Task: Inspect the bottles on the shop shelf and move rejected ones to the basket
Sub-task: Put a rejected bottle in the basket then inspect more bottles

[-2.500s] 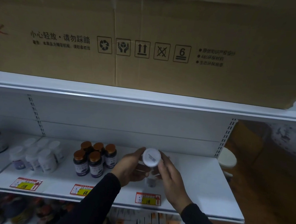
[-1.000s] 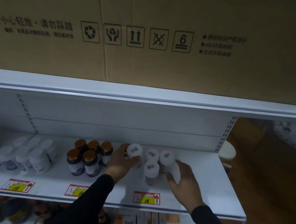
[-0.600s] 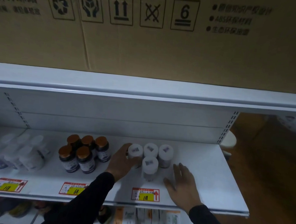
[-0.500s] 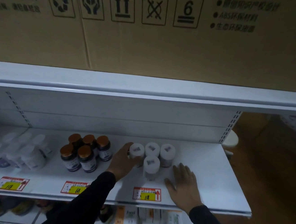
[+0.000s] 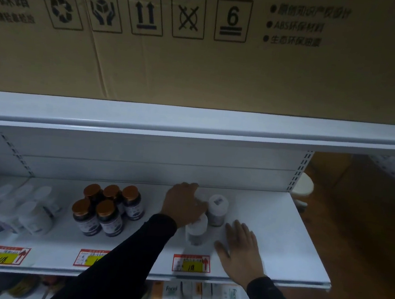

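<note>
A: What sits at the far left of the shelf?

B: A blurred cluster of white jars, with a red and yellow price tag on the shelf edge below them.

A: And next along?

B: Five dark bottles with copper caps, standing upright and packed close together. A second tag sits under them, partly hidden by the black sleeve of the left arm.

A: Where is the left hand?

B: It reaches in over the white bottles near the middle of the shelf, its back to the camera. Its fingers bend down among the bottles at the rear; whether they grip one cannot be told, since the hand hides what is under it.

A: Which white bottles show?

B: A front bottle, upright, just below and against the left hand, and a rear bottle to its right, upright with a small label on its cap. A third tag marked 18 lies in front of them.

A: And the right hand?

B: It rests flat on the shelf just right of the front bottle, fingers straight and spread, holding nothing.

A: Anything above or below?

B: A large cardboard box with handling symbols rests on the top shelf, and small cartons stand on the shelf underneath.
</note>
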The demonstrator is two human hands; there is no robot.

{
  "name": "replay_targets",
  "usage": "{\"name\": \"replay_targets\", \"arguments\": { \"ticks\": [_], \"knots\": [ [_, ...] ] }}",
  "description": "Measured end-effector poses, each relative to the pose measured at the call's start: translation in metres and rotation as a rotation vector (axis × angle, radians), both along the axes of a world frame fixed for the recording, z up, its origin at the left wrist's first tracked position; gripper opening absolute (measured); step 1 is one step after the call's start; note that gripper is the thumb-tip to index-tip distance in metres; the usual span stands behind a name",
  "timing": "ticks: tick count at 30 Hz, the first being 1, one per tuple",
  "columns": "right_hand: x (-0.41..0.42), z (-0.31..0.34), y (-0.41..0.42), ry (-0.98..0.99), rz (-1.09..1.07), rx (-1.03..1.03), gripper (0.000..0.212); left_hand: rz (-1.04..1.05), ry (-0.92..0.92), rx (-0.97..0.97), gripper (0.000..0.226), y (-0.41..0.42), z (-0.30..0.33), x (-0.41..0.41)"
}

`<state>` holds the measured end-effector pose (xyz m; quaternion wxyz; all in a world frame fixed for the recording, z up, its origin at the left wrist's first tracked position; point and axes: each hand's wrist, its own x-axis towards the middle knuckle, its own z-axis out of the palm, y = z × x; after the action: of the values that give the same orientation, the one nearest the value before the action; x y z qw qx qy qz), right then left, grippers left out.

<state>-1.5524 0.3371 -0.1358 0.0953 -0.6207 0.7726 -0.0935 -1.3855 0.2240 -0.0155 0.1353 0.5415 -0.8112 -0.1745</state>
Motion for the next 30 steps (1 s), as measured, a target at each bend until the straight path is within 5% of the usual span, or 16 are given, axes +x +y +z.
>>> {"name": "replay_targets", "arguments": {
  "ticks": [4,8,16,18,24,30],
  "knots": [
    [-0.001,0.002,0.001,0.042,-0.003,-0.021,0.076,0.021,-0.179,-0.014,0.057,-0.002,-0.004,-0.012],
    [0.0,0.002,0.002,0.027,-0.011,-0.006,0.065,0.053,-0.171,-0.015,0.052,0.0,-0.004,-0.014],
    [-0.003,0.002,-0.003,-0.065,0.006,-0.087,0.072,0.158,0.23,0.041,0.037,0.01,0.053,-0.001],
    [-0.001,0.02,0.0,-0.17,-0.033,-0.127,0.065,0.165,0.331,0.066,0.028,0.012,0.064,0.006],
    [0.016,0.08,0.004,-0.494,-0.076,-0.375,0.04,0.201,0.704,0.251,0.053,0.02,0.067,0.026],
    [0.049,0.111,0.007,-0.816,0.008,-0.41,0.058,0.214,0.837,0.369,0.033,0.035,0.064,0.029]
  ]
}}
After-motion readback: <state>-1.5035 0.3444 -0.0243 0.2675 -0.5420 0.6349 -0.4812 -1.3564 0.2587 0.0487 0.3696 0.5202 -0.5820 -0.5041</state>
